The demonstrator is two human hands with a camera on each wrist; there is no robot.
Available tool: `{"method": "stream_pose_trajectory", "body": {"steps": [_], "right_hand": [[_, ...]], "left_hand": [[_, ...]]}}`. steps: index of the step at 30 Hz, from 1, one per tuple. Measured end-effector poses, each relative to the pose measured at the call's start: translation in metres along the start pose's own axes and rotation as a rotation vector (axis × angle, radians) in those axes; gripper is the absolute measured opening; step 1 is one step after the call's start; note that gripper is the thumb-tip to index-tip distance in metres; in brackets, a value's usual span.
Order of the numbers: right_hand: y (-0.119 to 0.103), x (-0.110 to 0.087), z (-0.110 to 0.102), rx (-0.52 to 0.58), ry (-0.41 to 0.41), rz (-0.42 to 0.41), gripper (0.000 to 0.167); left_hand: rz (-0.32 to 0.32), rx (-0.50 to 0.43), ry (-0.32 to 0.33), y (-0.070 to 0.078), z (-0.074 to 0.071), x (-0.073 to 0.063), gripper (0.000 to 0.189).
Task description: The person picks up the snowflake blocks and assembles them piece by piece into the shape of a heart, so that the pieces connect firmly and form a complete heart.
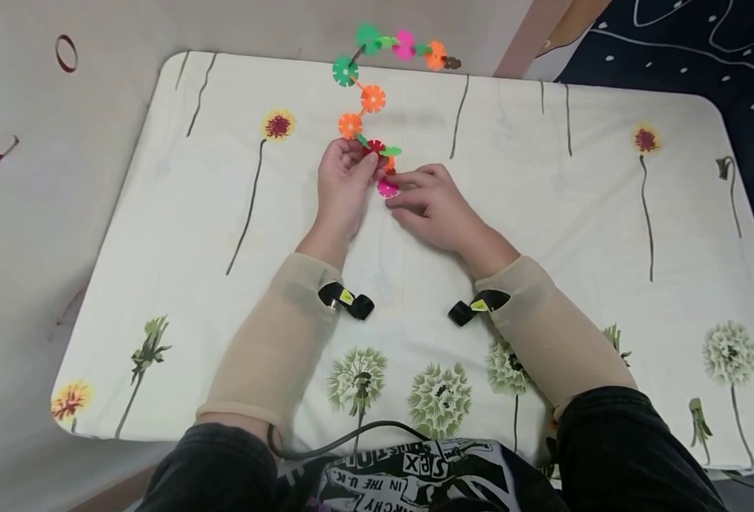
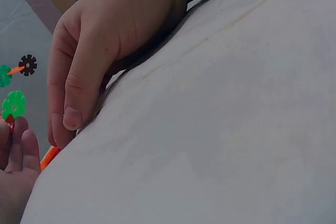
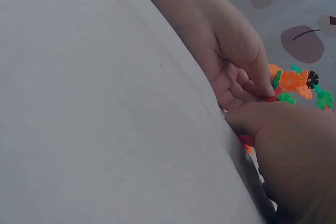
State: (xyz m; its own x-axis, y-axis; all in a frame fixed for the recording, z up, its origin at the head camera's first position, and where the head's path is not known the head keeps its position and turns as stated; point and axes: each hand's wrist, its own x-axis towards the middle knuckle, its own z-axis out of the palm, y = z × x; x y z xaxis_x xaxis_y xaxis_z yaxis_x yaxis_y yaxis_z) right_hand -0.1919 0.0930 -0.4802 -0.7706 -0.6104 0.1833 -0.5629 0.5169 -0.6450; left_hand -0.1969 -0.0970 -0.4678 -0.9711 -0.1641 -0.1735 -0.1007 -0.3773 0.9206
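A chain of slotted plastic snowflake discs [image 1: 373, 99] in orange, green, pink, red and brown zigzags away from the hands toward the wall. My left hand [image 1: 341, 178] pinches a red disc [image 1: 374, 146] near the chain's close end, thumb on top. Green and orange discs adjoin this red one. Just below them, a pink disc [image 1: 387, 189] sits between the fingertips of my right hand [image 1: 437, 206], whose fingers are bent toward the left hand. In the right wrist view, the right hand covers part of the close end.
Under both forearms lies a table with a white flower-print cloth [image 1: 408, 284]. A pale wall [image 1: 255, 28] borders its far and left sides, and dark patterned fabric [image 1: 690, 50] the far right. A black cable [image 1: 351, 434] loops at the front edge by the body.
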Motion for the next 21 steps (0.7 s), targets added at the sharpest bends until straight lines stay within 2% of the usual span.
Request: {"method": "stream_pose_trajectory", "body": {"steps": [5,9,14,18,21], "right_hand": [[-0.0007,-0.0004,0.0001,0.023,0.097,0.023,0.012],[-0.0004,-0.0006,-0.0003,0.015,0.138,0.076,0.020],[-0.0019,0.0002,-0.0019,-0.062,0.092,0.148,0.041],[-0.0036,0.0005,-0.0023,-0.081,0.054,0.175,0.037],[-0.0040,0.0005,-0.0020,-0.055,0.076,0.160,0.032]], "left_hand": [[-0.005,0.015,-0.006,0.0002,0.0006,-0.0007,0.022],[-0.009,0.028,-0.009,0.0002,0.0009,-0.0011,0.024],[-0.007,0.032,-0.013,0.0003,0.0012,-0.0008,0.025],[-0.004,0.037,-0.015,0.0001,0.0010,-0.0007,0.025],[-0.002,0.042,-0.016,-0.0003,0.0007,-0.0008,0.025]]}}
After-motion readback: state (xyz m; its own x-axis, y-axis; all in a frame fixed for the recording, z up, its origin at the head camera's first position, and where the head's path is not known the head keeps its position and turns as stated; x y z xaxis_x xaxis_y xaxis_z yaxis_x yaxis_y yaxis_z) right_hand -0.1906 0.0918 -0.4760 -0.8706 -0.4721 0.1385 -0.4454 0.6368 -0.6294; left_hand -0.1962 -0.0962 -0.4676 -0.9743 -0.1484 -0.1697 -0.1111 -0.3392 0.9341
